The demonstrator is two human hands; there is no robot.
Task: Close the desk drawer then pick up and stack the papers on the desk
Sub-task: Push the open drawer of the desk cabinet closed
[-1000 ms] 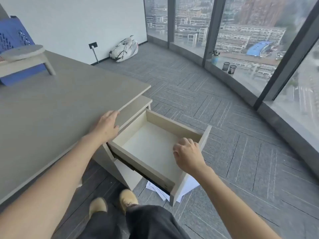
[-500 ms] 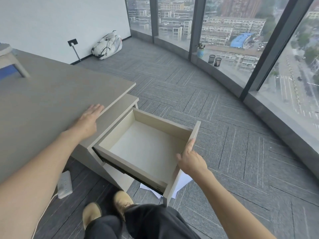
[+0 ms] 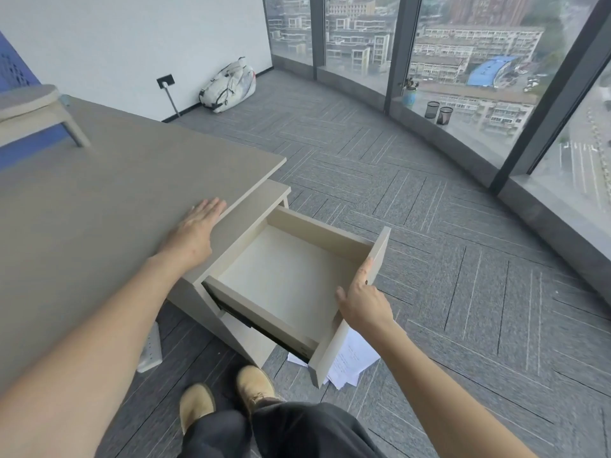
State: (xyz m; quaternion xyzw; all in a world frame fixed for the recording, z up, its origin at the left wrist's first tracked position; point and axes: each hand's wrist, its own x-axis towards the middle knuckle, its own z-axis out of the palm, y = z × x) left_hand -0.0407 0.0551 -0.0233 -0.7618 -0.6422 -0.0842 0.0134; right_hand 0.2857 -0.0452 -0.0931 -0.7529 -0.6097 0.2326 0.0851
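Note:
The beige desk drawer (image 3: 291, 276) stands pulled far out of the grey desk (image 3: 99, 206) and is empty inside. My right hand (image 3: 363, 299) rests on the top edge of the drawer's front panel (image 3: 360, 302), thumb on the inner side and fingers against the outer face. My left hand (image 3: 195, 229) lies flat, fingers spread, on the desk's edge just left of the drawer. White papers (image 3: 350, 361) lie on the carpet under the drawer's front, partly hidden by it.
A white power strip (image 3: 150, 348) lies on the floor under the desk. My two tan shoes (image 3: 228, 395) stand close to the drawer. A white bag (image 3: 228, 85) leans on the far wall. A stool (image 3: 36, 110) sits on the desk's back left. Glass windows curve along the right.
My right hand moved from inside the drawer's near corner to the top edge of the front panel. My left hand slid from the drawer's side onto the desk top and flattened.

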